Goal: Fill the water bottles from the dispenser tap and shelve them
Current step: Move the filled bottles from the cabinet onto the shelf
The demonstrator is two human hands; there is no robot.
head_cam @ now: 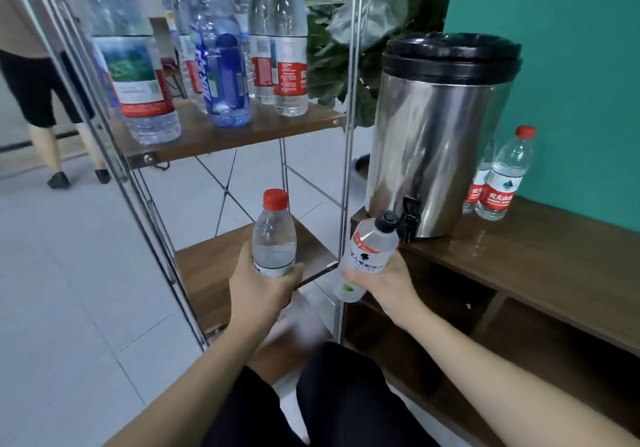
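My left hand (259,290) grips a clear red-capped bottle (274,235) upright above the rack's lower wooden shelf (207,266). My right hand (381,283) holds a black-capped bottle with a white label (369,249), tilted, its cap just left of the black tap (410,216) of the steel dispenser (433,141). The dispenser stands on a brown wooden bench (540,259). Both bottles are capped and hold water.
The rack's upper shelf (207,138) carries several bottles, among them a blue one (221,51) and a large one (135,65). Two red-capped bottles (502,176) stand right of the dispenser. A person's legs (52,107) are at far left. A leafy plant (374,13) is behind.
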